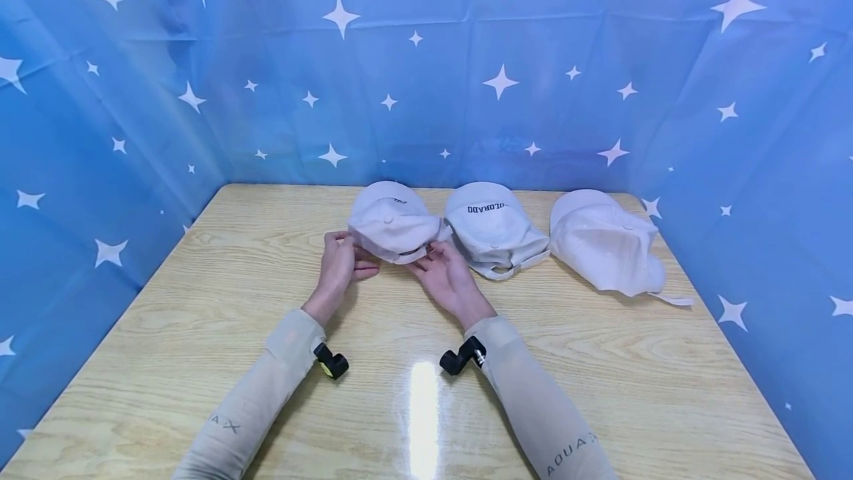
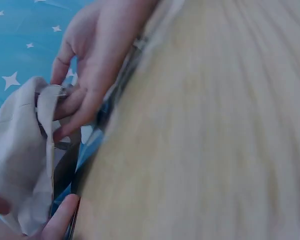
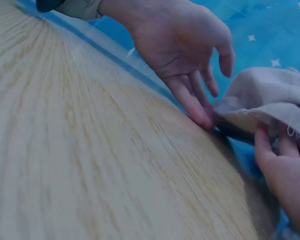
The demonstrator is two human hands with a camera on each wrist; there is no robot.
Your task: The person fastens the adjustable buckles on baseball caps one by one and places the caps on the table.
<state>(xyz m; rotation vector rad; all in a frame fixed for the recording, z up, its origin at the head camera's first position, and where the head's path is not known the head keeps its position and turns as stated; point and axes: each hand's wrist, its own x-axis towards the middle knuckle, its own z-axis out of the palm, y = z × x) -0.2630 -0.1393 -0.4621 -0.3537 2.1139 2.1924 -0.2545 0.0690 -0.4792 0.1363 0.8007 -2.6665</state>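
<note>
The leftmost white baseball cap [image 1: 389, 222] lies with its brim toward the back wall and its strap side facing me. My left hand [image 1: 336, 267] is at the cap's left edge, fingers loosely extended and fingertips right at the rim. At the strap end, my right hand [image 1: 449, 276] pinches the rim, with fingers tucked under the edge. In the left wrist view, the right hand's fingers [image 2: 72, 107] reach inside the strap opening. The right wrist view shows the left hand [image 3: 185, 55] with its thumb apart from the fabric.
A second white cap [image 1: 493, 224] with dark lettering lies just right of the held one. Farther right is a third white cap [image 1: 603, 243], its strap trailing on the wooden table [image 1: 220, 361]. Blue star-printed cloth [image 1: 426, 58] surrounds the back and sides.
</note>
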